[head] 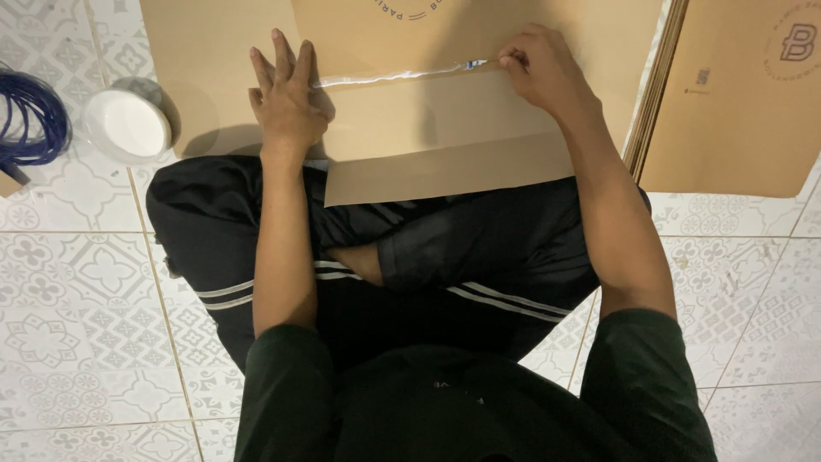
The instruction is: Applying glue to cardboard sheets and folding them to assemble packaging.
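Both hands worked one adhesive liner strip (393,76) running left to right across the brown paper bag (445,128): the left hand (286,98) lay flat, fingers spread, at its left end, while the right hand (539,68) pinched its right end.

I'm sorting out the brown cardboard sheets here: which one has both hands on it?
The sheet in front of the person's lap. The left hand presses flat on it while the right hand pinches a shiny strip on it. The stack at right lies untouched.
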